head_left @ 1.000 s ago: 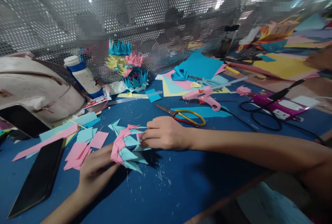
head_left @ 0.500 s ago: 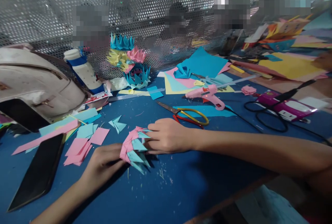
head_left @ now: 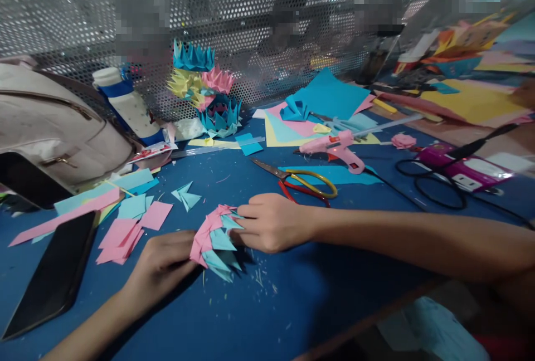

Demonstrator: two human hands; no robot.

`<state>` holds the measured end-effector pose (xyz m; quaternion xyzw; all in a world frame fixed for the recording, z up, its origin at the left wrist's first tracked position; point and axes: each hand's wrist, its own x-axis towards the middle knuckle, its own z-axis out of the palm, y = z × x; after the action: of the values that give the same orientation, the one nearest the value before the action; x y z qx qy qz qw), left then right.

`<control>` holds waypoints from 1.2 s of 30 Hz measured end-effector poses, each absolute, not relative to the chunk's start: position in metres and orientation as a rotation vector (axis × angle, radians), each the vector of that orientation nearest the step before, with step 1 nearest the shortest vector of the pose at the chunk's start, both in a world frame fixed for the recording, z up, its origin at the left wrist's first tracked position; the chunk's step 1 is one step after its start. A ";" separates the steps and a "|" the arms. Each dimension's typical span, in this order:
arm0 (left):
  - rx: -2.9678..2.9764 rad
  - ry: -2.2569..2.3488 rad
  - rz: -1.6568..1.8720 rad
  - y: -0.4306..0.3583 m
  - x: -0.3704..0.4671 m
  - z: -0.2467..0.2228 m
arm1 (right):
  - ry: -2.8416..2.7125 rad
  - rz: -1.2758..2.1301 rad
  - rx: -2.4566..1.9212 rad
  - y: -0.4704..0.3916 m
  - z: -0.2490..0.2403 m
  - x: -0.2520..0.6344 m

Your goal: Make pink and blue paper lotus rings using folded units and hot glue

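Note:
A pink and light-blue folded paper piece (head_left: 215, 241) with pointed tips stands between my hands, just above or on the blue table. My left hand (head_left: 161, 258) grips its pink side, the fingertips hidden behind the paper. On the other side, my right hand (head_left: 271, 222) has its fingers closed on the light-blue tips. Small light-blue folded pieces (head_left: 186, 196) lie beyond it, and pink paper squares (head_left: 121, 238) rest left of my left hand. Scissors (head_left: 292, 178) with yellow and red handles lie beyond my right hand.
A pink glue gun (head_left: 336, 149) with a black cable rests behind the scissors. Dark phone (head_left: 54, 274) at left; bag (head_left: 54, 121), bottle (head_left: 127, 105) and finished paper flowers (head_left: 219, 116) stand at the back. A purple power strip (head_left: 463, 169) is at right. Coloured sheets (head_left: 330, 93) lie behind.
The view has shifted slightly. Both hands keep their grip on the folded paper piece, which has turned a little; the right hand's fingers have shifted slightly.

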<state>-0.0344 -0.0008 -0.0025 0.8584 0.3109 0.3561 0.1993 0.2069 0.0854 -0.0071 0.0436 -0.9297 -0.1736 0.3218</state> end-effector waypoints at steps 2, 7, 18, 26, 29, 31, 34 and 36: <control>2.405 0.864 0.989 -0.001 -0.035 -0.003 | -2.457 -0.457 0.124 0.086 -0.008 0.207; 2.410 0.854 0.985 0.000 -0.033 -0.001 | -2.533 -0.475 0.103 0.086 -0.009 0.208; 2.533 0.877 0.975 0.000 -0.030 0.003 | -2.724 -0.430 0.161 0.091 -0.003 0.208; 2.614 0.876 0.990 0.001 -0.026 0.008 | -2.736 -0.397 0.188 0.092 -0.003 0.207; 2.616 0.870 1.004 0.001 -0.023 0.009 | -2.735 -0.405 0.194 0.091 -0.002 0.207; 2.601 0.868 1.012 0.001 -0.023 0.008 | -2.743 -0.409 0.187 0.091 -0.002 0.207; 2.596 0.872 1.011 0.000 -0.023 0.007 | -2.766 -0.408 0.182 0.091 -0.001 0.206; 2.596 0.875 1.006 0.000 -0.024 0.006 | -2.775 -0.405 0.182 0.090 0.000 0.206</control>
<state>-0.0241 -0.0003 0.0063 0.8839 0.2979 0.3427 0.1115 0.2061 0.0904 0.0002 0.0638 -0.9739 -0.1420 0.1651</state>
